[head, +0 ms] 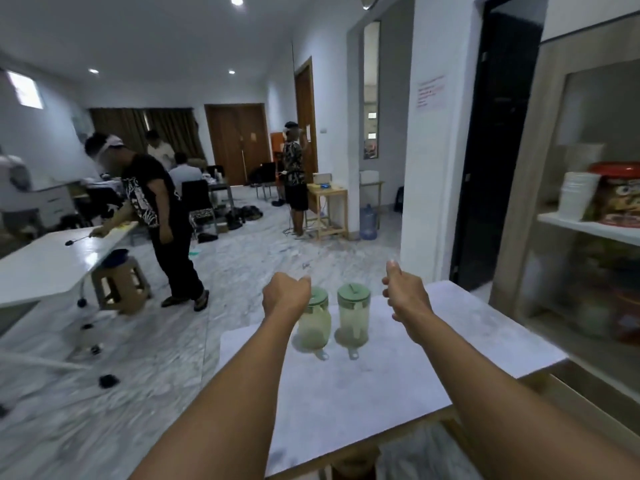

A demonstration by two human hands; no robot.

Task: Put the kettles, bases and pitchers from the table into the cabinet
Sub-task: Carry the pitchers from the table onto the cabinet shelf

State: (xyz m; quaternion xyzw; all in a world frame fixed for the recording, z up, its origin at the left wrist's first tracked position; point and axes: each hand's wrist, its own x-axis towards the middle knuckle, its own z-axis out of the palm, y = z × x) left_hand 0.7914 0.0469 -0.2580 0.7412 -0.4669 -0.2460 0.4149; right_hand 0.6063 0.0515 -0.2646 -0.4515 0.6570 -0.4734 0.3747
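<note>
Reaching: both fists clenched, empty, above the pitchers.
Left hand [285, 294]: over left pitcher [313, 322].
Right hand [403, 289]: beside right pitcher [353, 318].
Advice: grip handles, lift upright off desk [450, 341].

No text, label, brand or number can be read anywhere. A white paper sign [430, 92] on the wall, just left of the dark doorway [498, 140], carries several lines of red writing, too blurred to make out. Right of that doorway, on the cabinet shelf [588, 227], a red-lidded snack jar [620, 194] has a colourful printed label, its lettering smeared beyond reading. The two green pitchers bear no legible markings.
</note>
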